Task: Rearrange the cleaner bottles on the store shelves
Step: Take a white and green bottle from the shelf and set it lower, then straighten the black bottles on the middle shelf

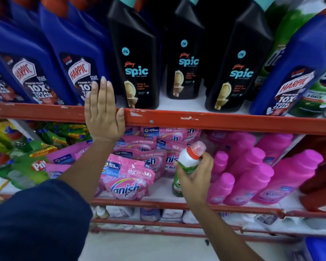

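Two hands in the shot, each doing its own thing. Right hand is wrapped around a small green bottle with a white neck and a red cap under a clear cover, so that one's full. The bottle sits low in the middle of the scene, over the lower shelf, tilted with its cap pointing up and to the right; can't tell if its base is actually touching the shelf board.

Left hand is flat and spread wide, holding nothing, palm laid against the red rail of the upper shelf, fingertips reaching up in front of a blue Harpic bottle. Dark blue sleeve near the bottom left corner.

Just left of the green bottle is a heap of pink Vanish pouches, and just right of it a cluster of pink bottles. Further left on the same shelf, green Pril bottles.

Up top, right of the Harpic ones, three black Spic bottles stand in a row, the middle one set further back. At the far right another blue Harpic bottle leans in front of green ones.
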